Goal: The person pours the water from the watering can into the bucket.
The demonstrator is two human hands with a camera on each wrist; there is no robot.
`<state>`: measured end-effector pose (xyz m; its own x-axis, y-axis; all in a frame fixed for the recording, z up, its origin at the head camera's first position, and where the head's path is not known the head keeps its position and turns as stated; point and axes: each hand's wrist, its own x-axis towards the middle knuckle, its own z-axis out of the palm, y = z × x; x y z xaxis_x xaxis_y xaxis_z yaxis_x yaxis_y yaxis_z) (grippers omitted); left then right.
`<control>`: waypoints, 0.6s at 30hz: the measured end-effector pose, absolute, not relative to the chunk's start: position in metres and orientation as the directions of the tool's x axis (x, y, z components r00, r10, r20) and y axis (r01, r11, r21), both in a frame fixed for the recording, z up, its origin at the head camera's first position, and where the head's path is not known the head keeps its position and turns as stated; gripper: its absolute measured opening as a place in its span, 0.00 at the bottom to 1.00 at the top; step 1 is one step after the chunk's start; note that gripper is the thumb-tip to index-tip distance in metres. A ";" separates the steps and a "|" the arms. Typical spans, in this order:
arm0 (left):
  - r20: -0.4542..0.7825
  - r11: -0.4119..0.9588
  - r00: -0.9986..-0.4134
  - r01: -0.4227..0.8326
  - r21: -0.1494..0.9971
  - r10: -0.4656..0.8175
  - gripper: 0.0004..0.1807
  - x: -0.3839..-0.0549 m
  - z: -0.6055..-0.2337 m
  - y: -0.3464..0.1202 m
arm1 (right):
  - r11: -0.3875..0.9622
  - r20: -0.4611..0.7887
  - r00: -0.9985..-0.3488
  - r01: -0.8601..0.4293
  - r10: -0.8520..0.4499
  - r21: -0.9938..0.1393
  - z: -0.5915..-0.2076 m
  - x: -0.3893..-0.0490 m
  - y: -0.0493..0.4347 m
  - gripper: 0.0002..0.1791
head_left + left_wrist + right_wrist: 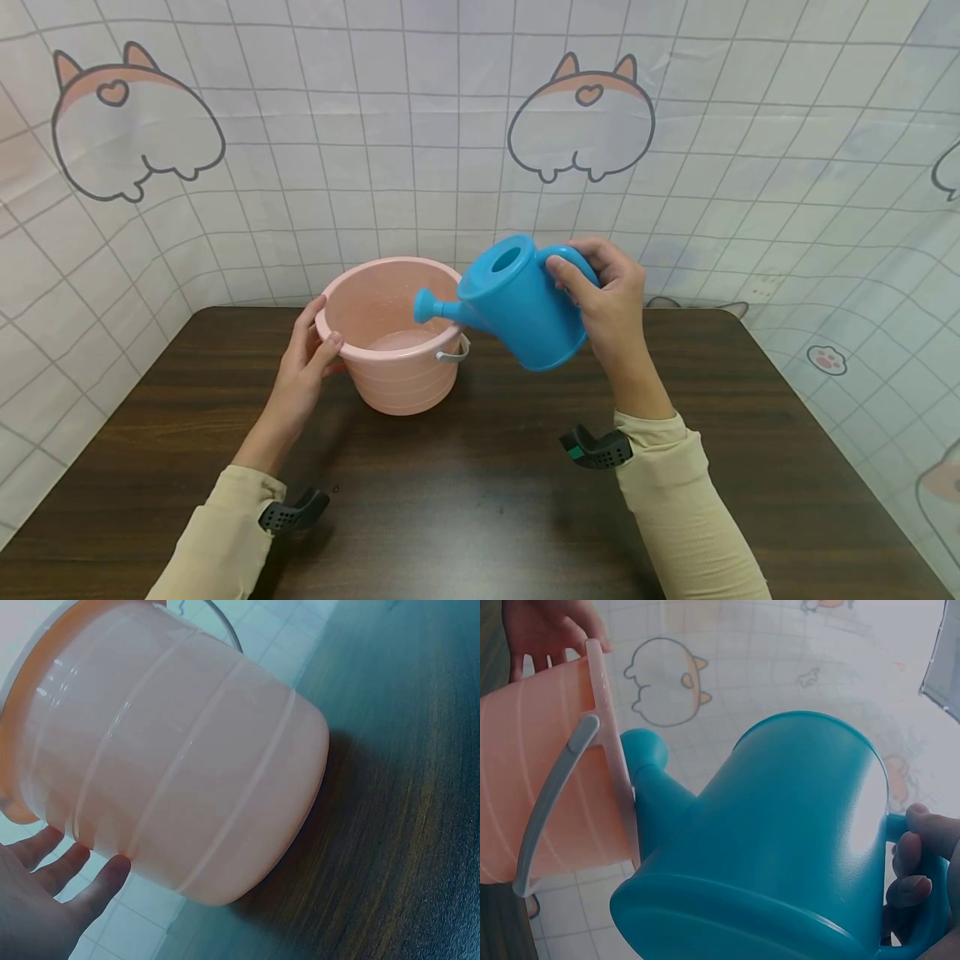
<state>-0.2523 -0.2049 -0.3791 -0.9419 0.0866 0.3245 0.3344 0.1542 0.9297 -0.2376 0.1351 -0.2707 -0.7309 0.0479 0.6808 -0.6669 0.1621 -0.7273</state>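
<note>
A pink plastic bucket stands upright on the table. My left hand rests against its left side, thumb at the rim; in the left wrist view the spread, fairly straight fingers touch its outer wall. With my right hand I grip the loop handle of a blue watering can. The can is held above the table, tilted toward the bucket, its spout head over the bucket's opening. No water stream is visible from the spout. A paler oval shows at the bucket's bottom; I cannot tell whether it is water.
The dark wood-grain table extends around the bucket. Behind and beside it hangs a white grid-patterned cloth with cartoon animal prints. The bucket's grey carrying handle hangs down at its side. Dark bands are worn at both sleeves.
</note>
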 end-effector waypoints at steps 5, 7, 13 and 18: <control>0.327 0.160 -0.940 0.339 0.927 0.093 0.31 -0.252 -0.379 -0.205 | 0.164 0.682 -0.730 -0.668 0.051 -0.726 -0.275 -0.244 0.138 0.10; 0.328 0.163 -0.940 0.340 0.926 0.094 0.31 -0.252 -0.380 -0.205 | 0.164 0.682 -0.729 -0.667 0.053 -0.726 -0.279 -0.249 0.140 0.11; 0.326 0.167 -0.941 0.337 0.927 0.090 0.31 -0.253 -0.380 -0.205 | 0.167 0.685 -0.727 -0.670 0.052 -0.723 -0.283 -0.254 0.141 0.12; 0.326 0.161 -0.941 0.336 0.928 0.087 0.31 -0.253 -0.380 -0.205 | 0.177 0.685 -0.727 -0.668 0.051 -0.723 -0.283 -0.253 0.141 0.13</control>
<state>-0.2531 -0.2055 -0.3798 -0.9415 0.0865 0.3258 0.3359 0.1614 0.9280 -0.2534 0.1413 -0.2826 -0.7272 0.0511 0.6846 -0.6680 0.1770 -0.7228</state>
